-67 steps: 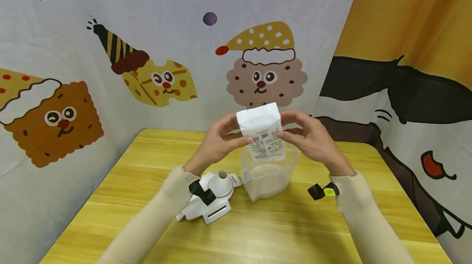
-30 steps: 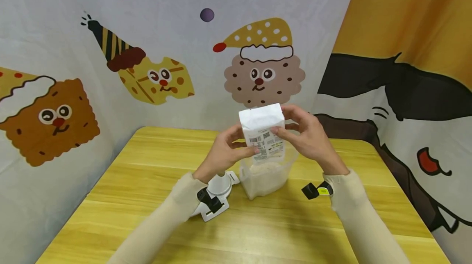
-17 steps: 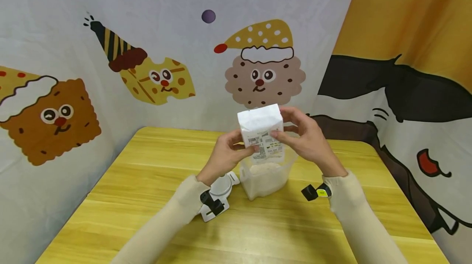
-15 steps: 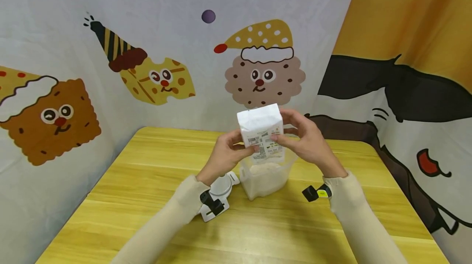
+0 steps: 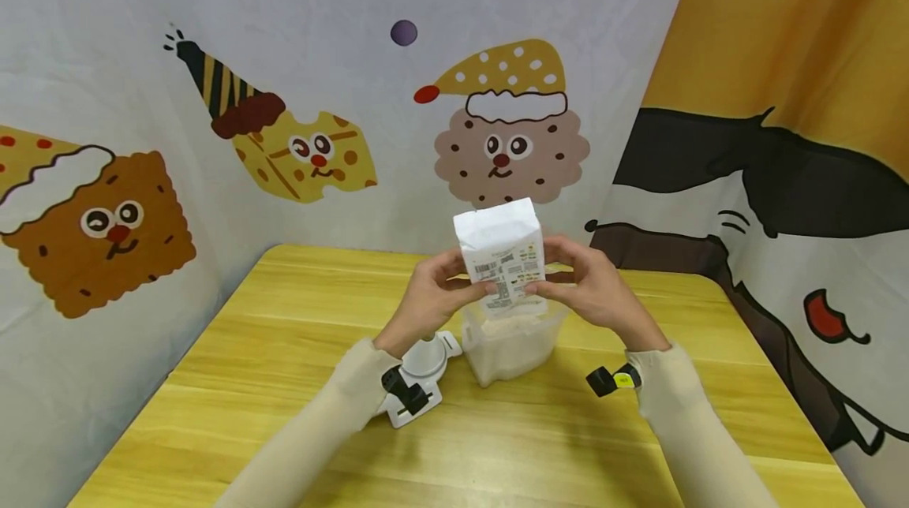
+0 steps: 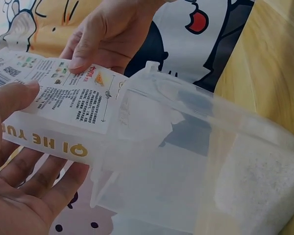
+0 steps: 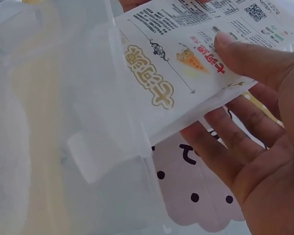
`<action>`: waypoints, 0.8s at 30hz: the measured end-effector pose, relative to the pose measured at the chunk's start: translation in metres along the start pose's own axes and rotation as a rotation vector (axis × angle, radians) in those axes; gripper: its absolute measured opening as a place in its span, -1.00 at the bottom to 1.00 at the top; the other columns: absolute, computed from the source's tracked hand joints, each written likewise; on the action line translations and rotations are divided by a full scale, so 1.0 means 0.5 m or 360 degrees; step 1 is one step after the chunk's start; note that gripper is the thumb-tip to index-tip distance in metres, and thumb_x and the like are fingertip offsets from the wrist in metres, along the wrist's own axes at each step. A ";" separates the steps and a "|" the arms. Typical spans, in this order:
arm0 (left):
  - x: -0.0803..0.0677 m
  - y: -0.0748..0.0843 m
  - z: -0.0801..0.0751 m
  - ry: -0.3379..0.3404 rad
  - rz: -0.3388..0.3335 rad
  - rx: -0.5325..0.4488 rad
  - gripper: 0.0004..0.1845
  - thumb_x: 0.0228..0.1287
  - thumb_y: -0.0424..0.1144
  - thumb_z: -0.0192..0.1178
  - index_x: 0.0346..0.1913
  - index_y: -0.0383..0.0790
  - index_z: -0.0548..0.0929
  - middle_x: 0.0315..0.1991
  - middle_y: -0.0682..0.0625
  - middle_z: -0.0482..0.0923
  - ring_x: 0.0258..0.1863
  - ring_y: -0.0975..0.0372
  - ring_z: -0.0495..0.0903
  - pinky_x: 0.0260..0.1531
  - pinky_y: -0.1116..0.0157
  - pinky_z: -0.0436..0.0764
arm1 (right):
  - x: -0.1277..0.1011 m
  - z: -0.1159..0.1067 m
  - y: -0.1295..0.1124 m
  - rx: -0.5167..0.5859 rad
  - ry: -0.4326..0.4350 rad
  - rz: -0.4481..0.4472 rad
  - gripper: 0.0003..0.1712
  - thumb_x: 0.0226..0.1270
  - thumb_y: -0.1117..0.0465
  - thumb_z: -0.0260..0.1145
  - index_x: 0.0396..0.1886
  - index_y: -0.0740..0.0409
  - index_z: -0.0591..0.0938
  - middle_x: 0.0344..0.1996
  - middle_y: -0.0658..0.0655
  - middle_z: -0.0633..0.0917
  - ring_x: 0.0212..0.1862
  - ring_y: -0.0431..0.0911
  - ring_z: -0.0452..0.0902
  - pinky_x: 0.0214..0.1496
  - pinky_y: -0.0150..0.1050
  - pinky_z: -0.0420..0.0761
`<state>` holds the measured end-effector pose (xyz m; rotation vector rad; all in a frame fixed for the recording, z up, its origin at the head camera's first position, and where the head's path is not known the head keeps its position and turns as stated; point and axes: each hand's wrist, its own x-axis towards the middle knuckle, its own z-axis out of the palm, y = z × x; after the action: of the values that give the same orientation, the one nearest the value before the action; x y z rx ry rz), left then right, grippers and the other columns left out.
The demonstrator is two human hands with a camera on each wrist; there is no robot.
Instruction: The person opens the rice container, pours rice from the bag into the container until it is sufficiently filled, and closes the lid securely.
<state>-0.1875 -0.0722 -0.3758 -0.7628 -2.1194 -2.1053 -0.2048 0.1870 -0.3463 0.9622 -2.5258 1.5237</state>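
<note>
A white paper bag (image 5: 501,254) with printed labels is held mouth-down, its lower end inside a clear plastic container (image 5: 513,346) on the yellow table (image 5: 284,397). My left hand (image 5: 436,293) grips the bag's left side, thumb on the label. My right hand (image 5: 584,287) grips its right side in the same way. White grainy contents (image 5: 506,353) lie in the container's bottom. In the left wrist view my left hand (image 6: 19,191) cups the bag (image 6: 63,105) over the container (image 6: 186,161). In the right wrist view my right hand (image 7: 250,142) holds the bag (image 7: 186,58) above the container (image 7: 63,127).
A white lid with a round spout (image 5: 423,362) lies on the table just left of the container. Cartoon-printed cloth walls (image 5: 298,153) close in the table at the back and both sides. Bare tabletop lies in front of the container.
My right hand has slid lower down the bag's right side. The bag has sunk a little toward the container. The left hand keeps its grip.
</note>
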 end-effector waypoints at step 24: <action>-0.032 -0.042 -0.012 -0.0021 -0.0005 0.0238 -0.16 0.13 -0.27 0.54 0.47 0.14 0.40 0.45 0.15 0.41 0.48 0.15 0.36 0.47 -0.04 0.39 | -0.003 -0.016 -0.007 0.0068 0.0245 -0.0142 -0.30 0.30 0.37 0.46 0.42 0.09 0.48 0.04 -0.06 0.77 -0.02 -0.26 0.72 -0.12 -0.35 0.75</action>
<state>-0.1831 -0.0817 -0.4007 -0.7586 -2.2544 -1.9212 -0.2039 0.1931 -0.3397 0.9110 -2.3233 1.5674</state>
